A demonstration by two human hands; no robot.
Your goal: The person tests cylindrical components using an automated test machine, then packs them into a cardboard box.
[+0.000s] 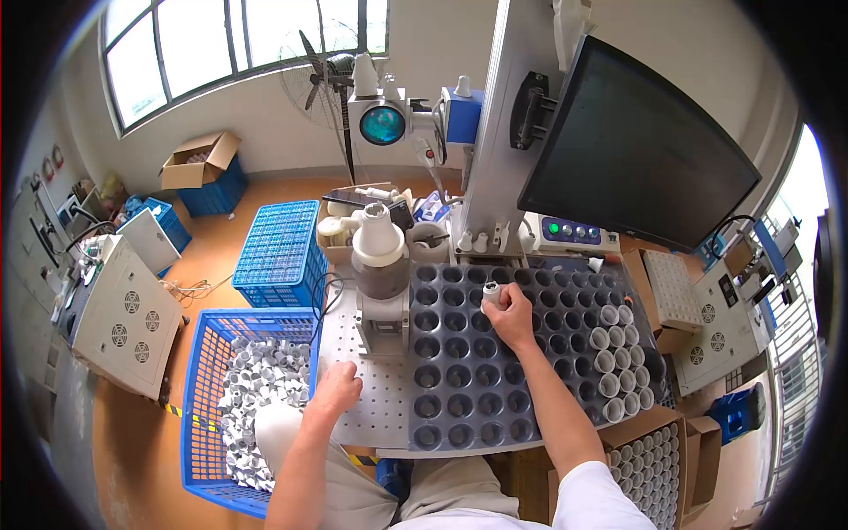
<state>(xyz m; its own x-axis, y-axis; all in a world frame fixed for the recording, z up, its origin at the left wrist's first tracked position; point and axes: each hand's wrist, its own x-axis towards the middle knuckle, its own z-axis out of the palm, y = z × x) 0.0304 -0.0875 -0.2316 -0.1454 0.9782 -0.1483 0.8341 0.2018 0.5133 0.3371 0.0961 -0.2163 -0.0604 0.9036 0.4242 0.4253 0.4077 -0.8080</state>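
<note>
The right hand (513, 323) clamps a white part (491, 290) over the black tray (473, 362); lowering would require pocket alignment; left hand (338, 389) grip cannot be determined.

I'm in a small workshop, by the look of the laser head (382, 124) and the monitor (640, 146) fixed beside its column (499, 132), with a button box (572, 234) below the monitor. Left of the column, the blue basket (252, 411) is heaped with white parts (265, 389), and the black tray (477, 353) in front of it has rows of round pockets. Machine cabinets (128, 322) stand on both sides of the column, and a fan (322, 75) stands by the window (238, 44).
</note>
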